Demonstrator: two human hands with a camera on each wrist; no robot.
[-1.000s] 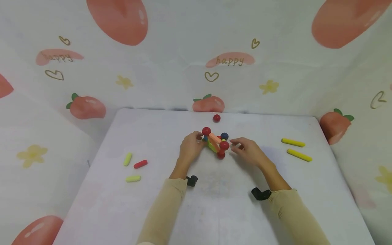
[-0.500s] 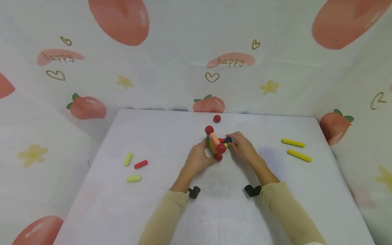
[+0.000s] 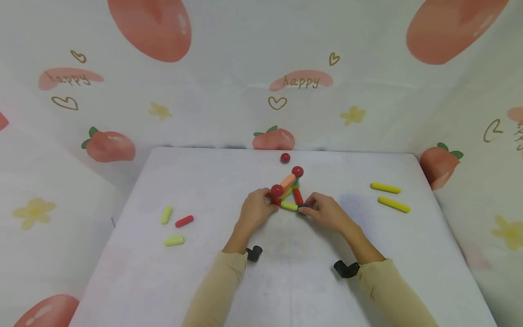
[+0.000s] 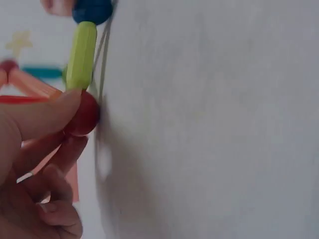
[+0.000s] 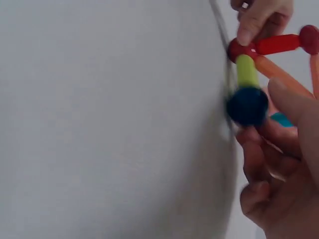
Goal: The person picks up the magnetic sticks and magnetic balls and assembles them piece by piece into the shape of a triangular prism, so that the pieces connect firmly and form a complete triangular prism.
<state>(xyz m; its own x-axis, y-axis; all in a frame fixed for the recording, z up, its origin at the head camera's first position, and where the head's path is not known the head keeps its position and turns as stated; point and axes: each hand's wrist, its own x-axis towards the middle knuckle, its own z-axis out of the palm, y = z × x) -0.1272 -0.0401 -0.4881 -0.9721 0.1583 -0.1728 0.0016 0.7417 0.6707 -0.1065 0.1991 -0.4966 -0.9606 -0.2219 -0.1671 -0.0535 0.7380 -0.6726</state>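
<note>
A small frame of coloured rods and balls stands at the middle of the table. My left hand (image 3: 257, 209) pinches the lower red ball (image 4: 83, 114) at its near left corner, thumb on one side and fingers beneath. My right hand (image 3: 327, 210) holds the dark blue ball (image 5: 247, 106) at the near right corner between thumb and fingers. A yellow-green rod (image 3: 289, 206) joins these two balls. From the blue ball a red rod (image 3: 298, 197) runs back. An orange rod (image 3: 288, 182) slopes between two raised red balls, the nearer red ball (image 3: 277, 190) above my left fingertips.
A loose red ball (image 3: 285, 158) lies near the table's back edge. To the left are a short red rod (image 3: 184, 221) and two yellow-green rods (image 3: 174, 241). Two longer yellow rods (image 3: 390, 188) lie at the right. Black camera mounts (image 3: 346, 269) sit at both wrists.
The frame has turned, bringing the blue ball from the back right to the near right. My right hand, first apart from the frame, has taken hold of that ball. The left hand has shifted its grip.
</note>
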